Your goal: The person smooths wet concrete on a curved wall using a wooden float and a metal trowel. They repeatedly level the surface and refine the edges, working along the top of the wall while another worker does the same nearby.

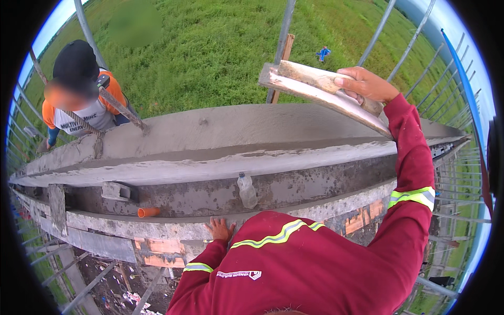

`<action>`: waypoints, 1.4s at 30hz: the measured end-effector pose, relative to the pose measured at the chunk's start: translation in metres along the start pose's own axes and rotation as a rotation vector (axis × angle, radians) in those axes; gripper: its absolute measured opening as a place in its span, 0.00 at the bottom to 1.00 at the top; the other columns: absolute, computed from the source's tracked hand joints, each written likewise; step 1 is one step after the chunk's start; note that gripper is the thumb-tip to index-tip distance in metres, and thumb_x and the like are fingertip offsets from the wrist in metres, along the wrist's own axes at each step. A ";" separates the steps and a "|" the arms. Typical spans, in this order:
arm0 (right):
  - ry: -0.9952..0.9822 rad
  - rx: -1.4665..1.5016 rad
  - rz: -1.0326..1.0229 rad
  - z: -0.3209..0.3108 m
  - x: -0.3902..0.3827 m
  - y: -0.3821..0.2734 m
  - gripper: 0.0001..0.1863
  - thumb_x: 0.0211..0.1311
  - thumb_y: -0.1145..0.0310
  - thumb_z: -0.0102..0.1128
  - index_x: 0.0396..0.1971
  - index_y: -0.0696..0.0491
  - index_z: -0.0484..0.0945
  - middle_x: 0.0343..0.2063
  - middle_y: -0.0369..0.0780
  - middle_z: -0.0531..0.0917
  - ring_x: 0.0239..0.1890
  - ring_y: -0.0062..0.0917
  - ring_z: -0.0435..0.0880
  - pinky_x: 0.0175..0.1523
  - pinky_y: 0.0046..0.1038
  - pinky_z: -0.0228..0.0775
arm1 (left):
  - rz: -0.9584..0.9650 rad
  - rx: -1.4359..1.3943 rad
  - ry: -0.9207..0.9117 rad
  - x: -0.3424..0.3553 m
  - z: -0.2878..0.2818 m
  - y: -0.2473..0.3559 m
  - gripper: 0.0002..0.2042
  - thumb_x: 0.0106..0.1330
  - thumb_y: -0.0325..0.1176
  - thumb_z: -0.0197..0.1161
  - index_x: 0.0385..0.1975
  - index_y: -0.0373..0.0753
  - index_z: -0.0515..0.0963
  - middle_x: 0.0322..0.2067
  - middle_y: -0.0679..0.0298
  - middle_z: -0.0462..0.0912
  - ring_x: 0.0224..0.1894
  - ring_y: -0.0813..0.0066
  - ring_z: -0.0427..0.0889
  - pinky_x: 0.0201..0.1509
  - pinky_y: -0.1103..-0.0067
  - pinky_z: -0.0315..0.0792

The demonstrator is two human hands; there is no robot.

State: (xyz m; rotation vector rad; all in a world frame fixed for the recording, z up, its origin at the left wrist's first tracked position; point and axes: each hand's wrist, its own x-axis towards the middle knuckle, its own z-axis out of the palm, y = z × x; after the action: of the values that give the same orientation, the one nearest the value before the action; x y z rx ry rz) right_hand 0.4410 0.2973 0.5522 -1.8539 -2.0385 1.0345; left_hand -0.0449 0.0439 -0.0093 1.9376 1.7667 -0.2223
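Grey wall (252,123) runs ahead of my left hand (219,229), which spreads wide on the concrete ledge (173,230); the wooden float (310,90) is gripped in my right hand (365,85); clear bottle (247,191) ahead-right of the left, orange pipe (149,212) to its left!

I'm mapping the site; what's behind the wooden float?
Behind the wooden float: grass, a wooden post and the grey wall. The post's middle and part of the wall are covered.

The right hand (363,85) is raised and clenched; the left hand (219,230) lies splayed.
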 end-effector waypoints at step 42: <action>0.002 0.018 -0.230 -0.022 0.170 0.036 0.33 0.68 0.37 0.57 0.51 0.55 0.81 0.21 0.33 0.75 0.21 0.22 0.73 0.29 0.25 0.66 | -0.121 0.090 -0.190 0.018 0.007 -0.013 0.39 0.60 0.71 0.59 0.59 0.41 0.71 0.64 0.43 0.67 0.77 0.45 0.49 0.73 0.31 0.33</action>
State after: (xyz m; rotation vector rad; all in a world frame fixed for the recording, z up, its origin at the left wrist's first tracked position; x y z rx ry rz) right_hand 0.4492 0.4631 0.4951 -1.5646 -2.1705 0.9851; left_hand -0.0536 0.0569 -0.0271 1.8054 1.7745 -0.5197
